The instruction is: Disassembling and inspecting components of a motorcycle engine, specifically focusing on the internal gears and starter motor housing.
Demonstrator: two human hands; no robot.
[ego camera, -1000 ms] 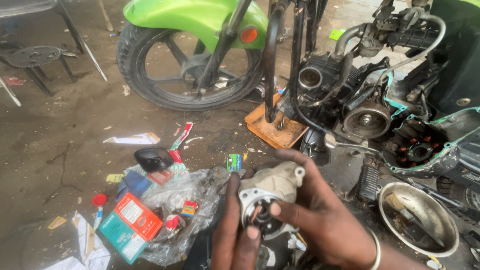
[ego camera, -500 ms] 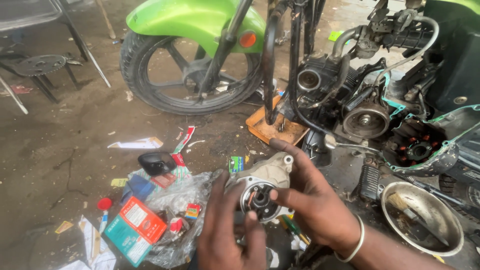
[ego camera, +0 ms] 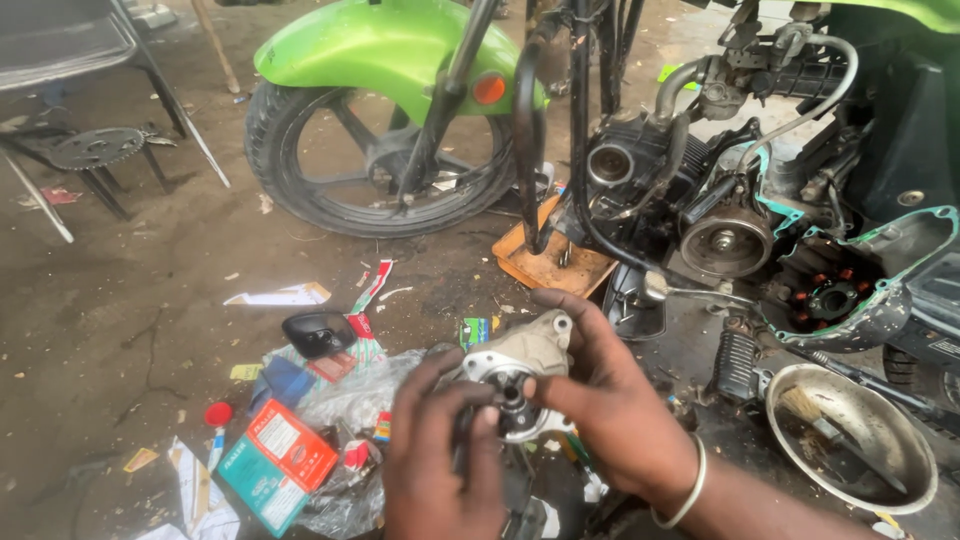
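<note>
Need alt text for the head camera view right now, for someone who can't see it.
Both hands hold a small silver metal motor part low in the frame: the right hand grips its body, the left hand has fingers at its round front. Behind, a green motorcycle stands with its engine opened, and boxes and wrappers litter the dirty floor.

Left hand and right hand gripping grey motor part, green motorcycle behind

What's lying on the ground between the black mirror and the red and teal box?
In the head view, crumpled clear plastic and a blue packet lie between the black mirror and the red-and-teal box.
</note>
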